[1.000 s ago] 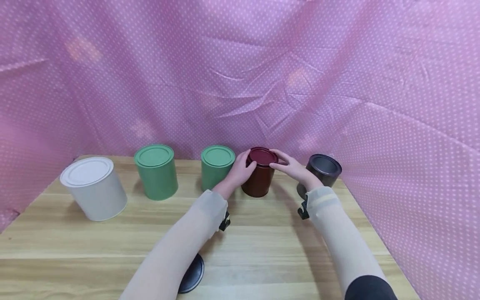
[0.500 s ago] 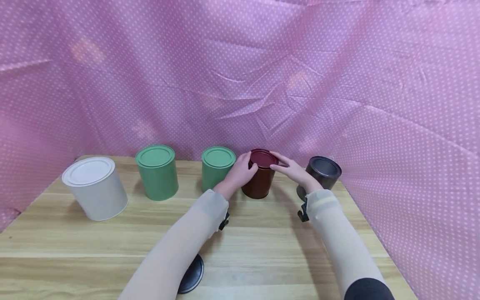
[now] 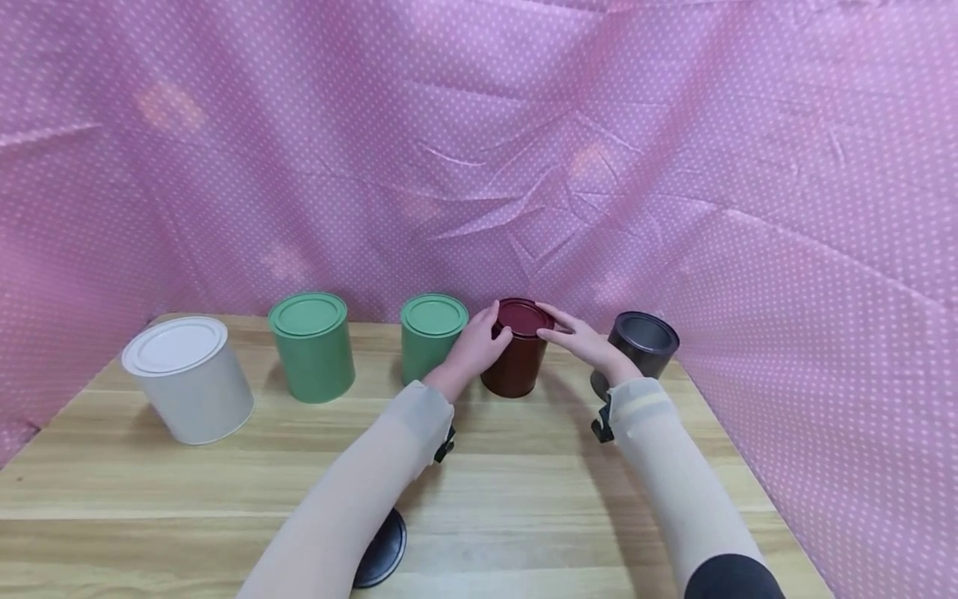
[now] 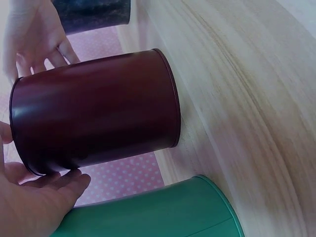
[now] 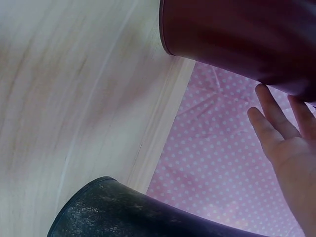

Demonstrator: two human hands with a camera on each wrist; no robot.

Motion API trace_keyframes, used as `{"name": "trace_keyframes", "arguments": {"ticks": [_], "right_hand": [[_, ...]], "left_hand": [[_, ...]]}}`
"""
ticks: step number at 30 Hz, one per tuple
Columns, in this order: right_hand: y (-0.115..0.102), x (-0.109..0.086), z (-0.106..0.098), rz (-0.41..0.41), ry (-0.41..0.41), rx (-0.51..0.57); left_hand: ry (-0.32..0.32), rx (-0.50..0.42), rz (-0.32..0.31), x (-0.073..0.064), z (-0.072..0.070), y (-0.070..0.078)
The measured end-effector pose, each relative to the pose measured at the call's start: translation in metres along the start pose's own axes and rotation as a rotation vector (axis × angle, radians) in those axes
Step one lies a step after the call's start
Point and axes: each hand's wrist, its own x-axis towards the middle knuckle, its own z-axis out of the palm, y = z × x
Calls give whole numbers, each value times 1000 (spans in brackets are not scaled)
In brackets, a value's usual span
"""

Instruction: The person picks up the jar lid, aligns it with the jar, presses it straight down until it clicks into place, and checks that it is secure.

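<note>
A dark red can (image 3: 514,362) with a dark red lid (image 3: 526,317) stands upright near the back edge of the table. My left hand (image 3: 473,346) holds its rim from the left, thumb at the front and fingers along the side. From the right, my right hand (image 3: 586,342) holds the rim with thumb and forefinger spread. In the right wrist view, the other fingers (image 5: 273,118) of that hand are fairly straight, fingertips at or close to the can's side. The left wrist view shows the can (image 4: 96,111) lying between both hands, its bottom on the table.
A green can (image 3: 428,349) stands close left of my left hand; another green can (image 3: 318,362) and a white can (image 3: 202,395) are further left. Behind my right wrist stands a dark grey can (image 3: 645,337). A black round lid (image 3: 383,549) lies in front. Pink dotted cloth (image 3: 479,150) surrounds the table.
Both hands keep the same place on the dark red can, which stands where it stood. Only the head view shifts slightly.
</note>
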Motion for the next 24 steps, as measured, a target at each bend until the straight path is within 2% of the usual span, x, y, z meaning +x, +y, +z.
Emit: {"name": "trace_keyframes", "arguments": {"ticks": [18,24], "right_hand": [[-5,1,0,-14,-16,33],[-22,-10,1,-1,-35,47]], "left_hand": [[-26,67,-54,0,-3,11],[-46,79,-78,-1,-4,15]]}}
